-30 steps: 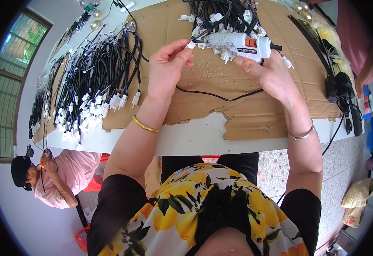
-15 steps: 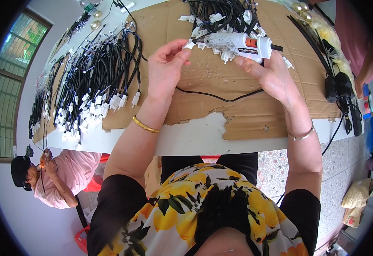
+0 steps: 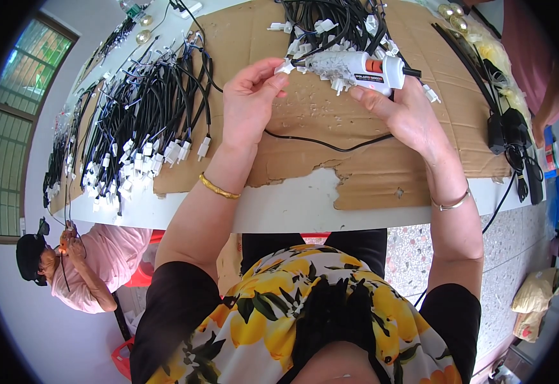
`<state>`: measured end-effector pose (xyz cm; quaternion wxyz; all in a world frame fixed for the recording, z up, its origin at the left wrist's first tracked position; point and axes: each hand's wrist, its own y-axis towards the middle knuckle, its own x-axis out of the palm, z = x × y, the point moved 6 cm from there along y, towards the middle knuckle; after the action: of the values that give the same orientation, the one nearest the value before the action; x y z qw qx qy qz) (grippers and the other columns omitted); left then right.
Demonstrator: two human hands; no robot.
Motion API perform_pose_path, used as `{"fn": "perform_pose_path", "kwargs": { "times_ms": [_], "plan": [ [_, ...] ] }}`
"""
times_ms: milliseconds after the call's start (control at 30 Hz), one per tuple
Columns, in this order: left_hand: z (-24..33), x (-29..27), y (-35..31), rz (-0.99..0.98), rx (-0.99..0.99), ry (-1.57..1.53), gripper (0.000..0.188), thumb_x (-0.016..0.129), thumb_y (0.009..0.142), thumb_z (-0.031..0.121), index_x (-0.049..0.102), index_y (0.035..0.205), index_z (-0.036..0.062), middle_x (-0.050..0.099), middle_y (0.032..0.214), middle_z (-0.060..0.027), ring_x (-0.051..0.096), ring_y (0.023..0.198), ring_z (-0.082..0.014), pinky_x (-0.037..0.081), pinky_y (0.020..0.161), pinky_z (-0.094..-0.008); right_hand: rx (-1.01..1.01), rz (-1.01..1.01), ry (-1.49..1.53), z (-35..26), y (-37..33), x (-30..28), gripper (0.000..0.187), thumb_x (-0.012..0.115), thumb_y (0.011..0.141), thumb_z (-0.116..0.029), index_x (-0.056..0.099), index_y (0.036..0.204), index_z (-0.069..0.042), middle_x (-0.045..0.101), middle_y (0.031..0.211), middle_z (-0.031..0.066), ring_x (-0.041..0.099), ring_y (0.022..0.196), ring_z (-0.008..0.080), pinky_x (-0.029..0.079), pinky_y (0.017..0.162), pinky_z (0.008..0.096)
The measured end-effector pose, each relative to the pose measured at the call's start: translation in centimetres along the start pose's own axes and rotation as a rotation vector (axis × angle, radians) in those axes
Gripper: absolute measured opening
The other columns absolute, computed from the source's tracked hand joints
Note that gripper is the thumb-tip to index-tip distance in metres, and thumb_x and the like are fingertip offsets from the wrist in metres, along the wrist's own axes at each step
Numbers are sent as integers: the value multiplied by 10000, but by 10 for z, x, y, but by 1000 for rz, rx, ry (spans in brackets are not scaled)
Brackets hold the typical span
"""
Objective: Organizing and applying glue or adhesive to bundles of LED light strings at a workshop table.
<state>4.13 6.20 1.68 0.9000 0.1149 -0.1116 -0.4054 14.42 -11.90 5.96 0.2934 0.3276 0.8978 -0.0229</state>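
My left hand pinches a small white plug connector between thumb and fingertips. My right hand is wrapped round a white glue gun with an orange band and a black stick coming out of its back end. The glue gun lies nearly level, its nozzle pointing left, at or very close to the connector; I cannot tell whether they touch. Just beyond my hands is a bundle of black cables with white connectors. A black cord runs on the cardboard between my wrists.
Brown cardboard covers most of the white table. More black cables with white connectors are heaped at left. Black adapters and clear bulbs are at right. Another person in pink works at lower left, and a second stands at far right.
The glue gun has shifted very slightly left and tilted a little in my right hand. My left hand keeps its pinch on the connector, almost still.
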Motion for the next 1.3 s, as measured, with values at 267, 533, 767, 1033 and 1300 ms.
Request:
{"fn": "perform_pose_path", "kwargs": {
  "times_ms": [267, 533, 767, 1033, 1300],
  "plan": [
    [2, 1, 0, 16, 31, 11, 225, 573, 755, -72, 592, 974, -19, 626, 864, -70, 572, 719, -83, 491, 647, -205, -11, 10, 4, -2, -1, 0, 244, 591, 797, -173, 582, 949, 17, 574, 781, 13, 457, 712, 87, 399, 663, 247],
    [9, 1, -2, 43, 102, 52, 219, 583, 735, -91, 593, 946, -32, 626, 830, -71, 575, 718, -83, 489, 662, -200, -38, 22, 29, -1, 0, 0, 256, 584, 803, -152, 567, 995, 16, 592, 845, 26, 478, 756, 92, 409, 705, 250],
    [9, -2, -2, 78, 107, 82, 215, 598, 725, -87, 599, 930, -25, 621, 800, -57, 556, 682, -63, 460, 624, -173, -13, 13, 1, 2, 1, 0, 245, 580, 801, -158, 580, 977, 13, 595, 838, 26, 478, 756, 89, 408, 706, 250],
    [11, -3, -3, 93, 101, 108, 216, 606, 720, -87, 602, 924, -19, 614, 771, -44, 540, 658, -50, 438, 592, -162, 33, -1, -53, 3, 1, 0, 269, 587, 802, -186, 590, 995, 3, 614, 828, 25, 500, 743, 85, 414, 685, 245],
    [7, -1, -2, 33, 52, 48, 198, 578, 773, -40, 583, 971, -29, 621, 833, -79, 580, 709, -118, 480, 669, -225, -49, 48, 2, 5, 2, 1, 262, 592, 787, -207, 596, 958, -9, 569, 683, 44, 474, 619, 106, 404, 596, 266]
  ]
}}
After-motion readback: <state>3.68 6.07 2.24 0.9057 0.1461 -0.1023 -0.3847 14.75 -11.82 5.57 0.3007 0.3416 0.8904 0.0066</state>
